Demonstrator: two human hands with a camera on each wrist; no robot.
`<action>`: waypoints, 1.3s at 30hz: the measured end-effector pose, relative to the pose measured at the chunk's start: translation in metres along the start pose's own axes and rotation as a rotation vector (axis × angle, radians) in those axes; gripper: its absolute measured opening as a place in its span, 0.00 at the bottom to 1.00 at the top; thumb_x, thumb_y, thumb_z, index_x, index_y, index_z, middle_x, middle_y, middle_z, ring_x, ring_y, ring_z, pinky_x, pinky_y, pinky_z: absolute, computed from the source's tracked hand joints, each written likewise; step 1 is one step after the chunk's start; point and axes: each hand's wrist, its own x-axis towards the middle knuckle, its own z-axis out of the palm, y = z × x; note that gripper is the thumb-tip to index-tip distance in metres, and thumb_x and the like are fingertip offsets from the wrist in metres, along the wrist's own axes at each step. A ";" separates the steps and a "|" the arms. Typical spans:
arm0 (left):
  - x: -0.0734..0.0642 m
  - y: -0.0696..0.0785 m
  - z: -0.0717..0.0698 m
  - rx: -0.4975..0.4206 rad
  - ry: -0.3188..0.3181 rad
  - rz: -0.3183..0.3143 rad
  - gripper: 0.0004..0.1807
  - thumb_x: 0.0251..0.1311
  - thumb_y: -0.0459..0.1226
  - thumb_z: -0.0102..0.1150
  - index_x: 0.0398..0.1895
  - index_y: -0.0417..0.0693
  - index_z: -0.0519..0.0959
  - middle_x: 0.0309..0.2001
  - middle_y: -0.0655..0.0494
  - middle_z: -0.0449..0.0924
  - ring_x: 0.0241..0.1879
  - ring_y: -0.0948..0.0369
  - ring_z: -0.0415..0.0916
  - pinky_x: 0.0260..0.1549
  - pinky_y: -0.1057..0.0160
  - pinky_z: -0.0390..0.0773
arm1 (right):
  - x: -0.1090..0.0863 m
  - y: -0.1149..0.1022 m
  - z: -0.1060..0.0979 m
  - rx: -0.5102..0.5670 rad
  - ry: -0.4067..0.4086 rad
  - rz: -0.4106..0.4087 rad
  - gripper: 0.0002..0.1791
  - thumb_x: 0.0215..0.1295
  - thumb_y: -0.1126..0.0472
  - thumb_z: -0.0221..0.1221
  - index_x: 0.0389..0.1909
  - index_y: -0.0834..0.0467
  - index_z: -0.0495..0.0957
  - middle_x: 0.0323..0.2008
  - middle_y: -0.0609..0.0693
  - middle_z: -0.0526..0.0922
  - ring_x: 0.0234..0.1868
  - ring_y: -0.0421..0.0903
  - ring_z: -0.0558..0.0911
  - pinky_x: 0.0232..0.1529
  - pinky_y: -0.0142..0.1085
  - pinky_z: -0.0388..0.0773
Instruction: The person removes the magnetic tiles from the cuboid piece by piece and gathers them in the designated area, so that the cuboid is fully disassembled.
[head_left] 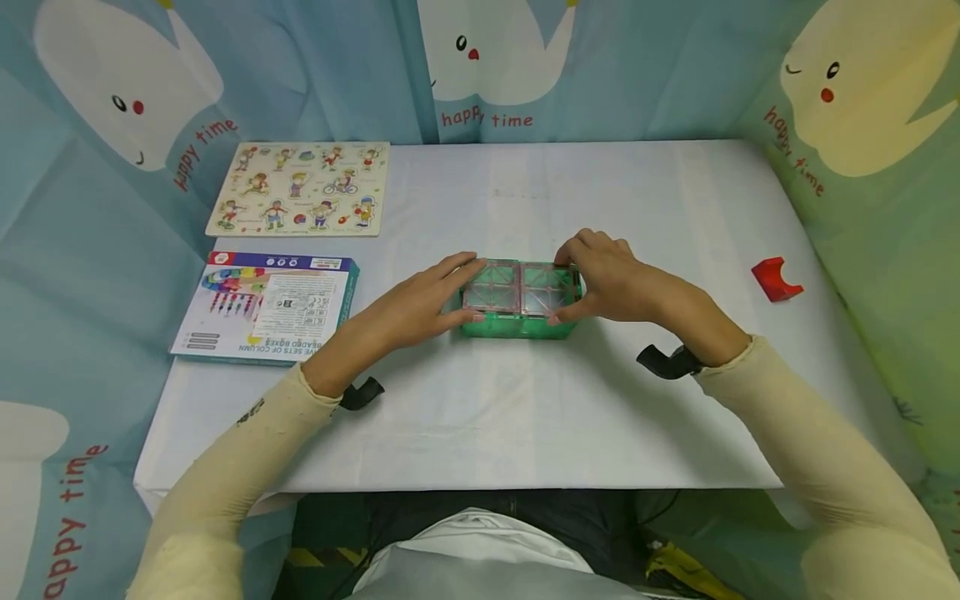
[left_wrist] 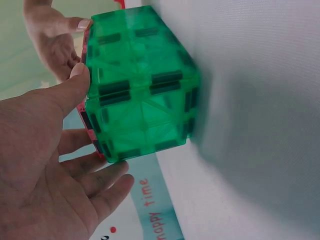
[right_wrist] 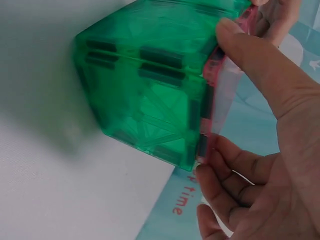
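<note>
Green tile box [head_left: 517, 326] on the white table [head_left: 480, 425], near the middle — two pinkish clear tiles [head_left: 495, 287] across its top, contents unclear. Long axis runs left-right, parallel to the table's front edge. Left hand [head_left: 412, 307] and right hand [head_left: 617, 281] pinch opposite ends — thumbs near side, fingers far side.

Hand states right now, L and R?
Left hand: holding the green box at its left end.
Right hand: holding the same box at its right end.
</note>
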 end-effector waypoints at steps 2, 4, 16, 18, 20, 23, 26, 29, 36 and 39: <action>0.000 0.001 0.000 0.001 0.000 -0.001 0.45 0.76 0.57 0.56 0.87 0.53 0.51 0.85 0.49 0.48 0.82 0.49 0.55 0.77 0.45 0.63 | -0.002 -0.001 0.001 -0.009 0.023 -0.004 0.41 0.55 0.44 0.80 0.58 0.63 0.71 0.52 0.56 0.73 0.51 0.53 0.69 0.55 0.50 0.62; 0.001 0.002 0.000 0.001 -0.002 -0.004 0.45 0.76 0.57 0.56 0.87 0.53 0.51 0.85 0.49 0.48 0.82 0.48 0.56 0.77 0.45 0.63 | -0.004 -0.003 0.003 -0.017 0.051 -0.014 0.41 0.54 0.46 0.81 0.58 0.64 0.70 0.52 0.58 0.73 0.52 0.54 0.70 0.55 0.51 0.62; 0.000 0.005 -0.003 -0.008 -0.023 -0.005 0.45 0.77 0.56 0.56 0.87 0.52 0.50 0.85 0.49 0.47 0.82 0.49 0.55 0.76 0.46 0.64 | -0.022 -0.012 0.006 -0.104 0.218 -0.131 0.40 0.55 0.53 0.81 0.62 0.66 0.72 0.56 0.63 0.70 0.52 0.60 0.69 0.52 0.54 0.63; 0.001 0.005 -0.003 -0.010 -0.024 -0.004 0.45 0.77 0.55 0.57 0.87 0.52 0.50 0.85 0.48 0.47 0.82 0.48 0.55 0.76 0.46 0.65 | -0.025 -0.012 0.000 -0.095 0.245 -0.136 0.41 0.55 0.54 0.82 0.63 0.66 0.72 0.56 0.63 0.70 0.52 0.60 0.68 0.52 0.54 0.63; 0.001 0.005 -0.003 -0.011 -0.024 -0.003 0.44 0.77 0.55 0.57 0.87 0.52 0.50 0.85 0.48 0.47 0.82 0.48 0.55 0.76 0.46 0.65 | -0.029 -0.007 -0.009 -0.073 0.263 -0.112 0.41 0.55 0.54 0.82 0.64 0.65 0.72 0.57 0.63 0.70 0.53 0.61 0.68 0.54 0.55 0.62; 0.000 0.005 -0.003 -0.008 -0.019 0.000 0.44 0.77 0.55 0.57 0.87 0.51 0.51 0.85 0.47 0.48 0.82 0.48 0.56 0.76 0.46 0.65 | -0.030 0.010 -0.024 -0.033 0.275 -0.032 0.42 0.57 0.53 0.80 0.68 0.63 0.71 0.61 0.66 0.68 0.58 0.63 0.67 0.55 0.57 0.63; -0.001 0.004 -0.001 -0.006 -0.011 0.008 0.44 0.77 0.55 0.57 0.87 0.51 0.51 0.85 0.47 0.48 0.81 0.47 0.57 0.76 0.45 0.65 | -0.029 0.040 -0.035 0.004 0.270 0.069 0.44 0.60 0.52 0.79 0.73 0.61 0.69 0.66 0.69 0.65 0.64 0.68 0.64 0.58 0.63 0.62; -0.001 0.004 0.000 -0.008 -0.004 0.012 0.44 0.77 0.55 0.57 0.87 0.51 0.51 0.85 0.46 0.49 0.81 0.47 0.57 0.76 0.45 0.65 | -0.025 0.077 -0.039 0.039 0.252 0.155 0.45 0.62 0.53 0.77 0.76 0.61 0.67 0.68 0.73 0.61 0.67 0.71 0.60 0.59 0.66 0.60; -0.002 0.005 0.000 -0.014 -0.007 0.005 0.44 0.77 0.54 0.57 0.87 0.51 0.51 0.85 0.48 0.48 0.81 0.49 0.56 0.76 0.46 0.65 | -0.020 0.154 -0.030 0.085 0.150 0.286 0.47 0.68 0.56 0.71 0.79 0.65 0.57 0.68 0.79 0.58 0.68 0.77 0.56 0.61 0.73 0.60; -0.001 0.005 0.000 -0.015 -0.009 0.007 0.44 0.77 0.54 0.57 0.87 0.51 0.51 0.85 0.48 0.48 0.81 0.49 0.56 0.76 0.46 0.65 | -0.020 0.181 -0.026 0.096 0.105 0.324 0.46 0.70 0.54 0.69 0.80 0.62 0.54 0.67 0.79 0.58 0.68 0.77 0.56 0.58 0.74 0.60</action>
